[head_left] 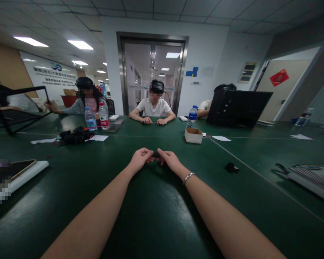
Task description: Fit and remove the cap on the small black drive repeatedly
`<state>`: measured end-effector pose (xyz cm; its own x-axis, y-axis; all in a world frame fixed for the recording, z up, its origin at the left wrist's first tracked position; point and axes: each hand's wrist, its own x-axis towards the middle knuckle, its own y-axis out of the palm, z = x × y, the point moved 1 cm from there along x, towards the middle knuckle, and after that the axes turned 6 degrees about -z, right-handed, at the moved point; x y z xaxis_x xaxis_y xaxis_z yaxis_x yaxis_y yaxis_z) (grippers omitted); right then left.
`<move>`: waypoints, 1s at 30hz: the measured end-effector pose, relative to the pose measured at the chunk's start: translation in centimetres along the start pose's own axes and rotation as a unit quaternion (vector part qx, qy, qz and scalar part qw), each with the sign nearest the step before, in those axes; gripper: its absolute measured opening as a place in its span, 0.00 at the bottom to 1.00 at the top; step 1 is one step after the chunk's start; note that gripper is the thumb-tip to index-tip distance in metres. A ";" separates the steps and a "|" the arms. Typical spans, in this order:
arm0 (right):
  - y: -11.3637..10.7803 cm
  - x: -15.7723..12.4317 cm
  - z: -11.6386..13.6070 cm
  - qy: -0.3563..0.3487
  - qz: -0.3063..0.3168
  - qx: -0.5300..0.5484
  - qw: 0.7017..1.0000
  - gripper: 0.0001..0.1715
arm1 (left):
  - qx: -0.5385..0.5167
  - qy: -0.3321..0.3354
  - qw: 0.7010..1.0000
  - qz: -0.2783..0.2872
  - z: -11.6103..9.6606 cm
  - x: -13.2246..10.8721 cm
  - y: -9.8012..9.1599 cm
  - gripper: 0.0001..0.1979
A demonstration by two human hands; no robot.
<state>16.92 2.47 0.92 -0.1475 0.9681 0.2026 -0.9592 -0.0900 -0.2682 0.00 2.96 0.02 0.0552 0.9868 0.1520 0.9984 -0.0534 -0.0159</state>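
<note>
Both my arms reach forward over a dark green table point(156, 216). My left hand point(140, 158) and my right hand point(169, 159) meet at the table's middle, fingers curled and pinched on a small black object point(155, 154) held between them. A silver bracelet point(188, 177) circles my right wrist. Another small black item point(231, 167) lies on the table to the right of my right hand.
A small cardboard box point(193, 135) and a water bottle point(192, 117) stand beyond my hands. Two bottles point(90, 119) and a black pile point(75, 136) sit at the far left. Three people sit across the table; an open black laptop point(237, 108) stands at the far right.
</note>
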 end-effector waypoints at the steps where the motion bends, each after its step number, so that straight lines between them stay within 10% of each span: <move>1: 0.0 0.0 0.0 -0.005 -0.005 0.013 1.000 0.25 | 0.001 0.003 1.000 -0.001 0.0 0.0 0.0 0.20; 30: 0.0 -0.1 0.1 -0.016 0.007 0.018 1.000 0.25 | 0.015 0.018 1.000 0.008 -0.1 -0.1 0.0 0.19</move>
<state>16.95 2.38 0.96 -0.1678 0.9588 0.2291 -0.9650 -0.1123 -0.2371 0.00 2.89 0.09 0.0726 0.9797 0.1871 0.9967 -0.0647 -0.0480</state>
